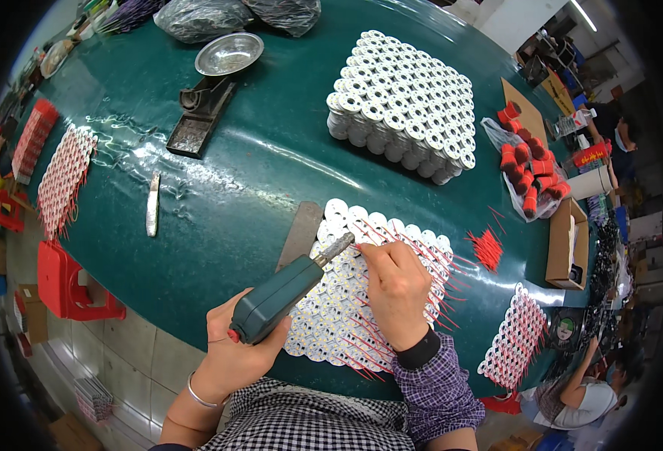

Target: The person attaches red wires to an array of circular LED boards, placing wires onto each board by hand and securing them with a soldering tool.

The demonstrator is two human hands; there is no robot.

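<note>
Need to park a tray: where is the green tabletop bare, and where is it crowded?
Bare tabletop shows between the silver blade and gray bar, and between the metal bowl and stack of white round boards. It's crowded around the right hand over the LED-board panel, and farther right, by red wire bundles and the cardboard box.
</note>
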